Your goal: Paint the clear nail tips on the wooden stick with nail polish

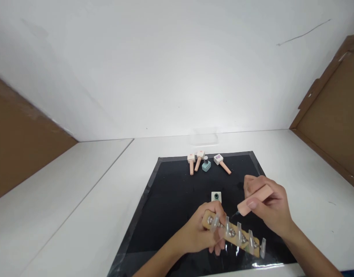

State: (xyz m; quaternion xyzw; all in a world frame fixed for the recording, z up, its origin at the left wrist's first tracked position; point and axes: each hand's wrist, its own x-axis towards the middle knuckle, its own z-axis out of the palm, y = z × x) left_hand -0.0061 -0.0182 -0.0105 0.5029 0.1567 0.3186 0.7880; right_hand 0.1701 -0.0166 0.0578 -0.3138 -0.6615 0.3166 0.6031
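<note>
My left hand (204,231) is closed around one end of a tan nail tip stand (254,250), which slants down to the right. Several clear false nail tips (239,234) stick up from it on metal mounts. Between the thumb and fingers of my right hand (270,202) is a nail polish brush with a peach cap handle (256,199). Its dark bristle end points down-left, close above the nail tips; I cannot tell whether it touches one. Just beyond my left hand stands an uncapped white polish bottle (216,196), its neck dark green.
Toward the back of the black mat (171,192) lie several bottles: peach-capped white ones (218,158) and a teal one (206,166) with a silvery cap. A clear plastic tray (204,138) sits behind, near the white wall. Brown cardboard panels (333,111) flank the white table.
</note>
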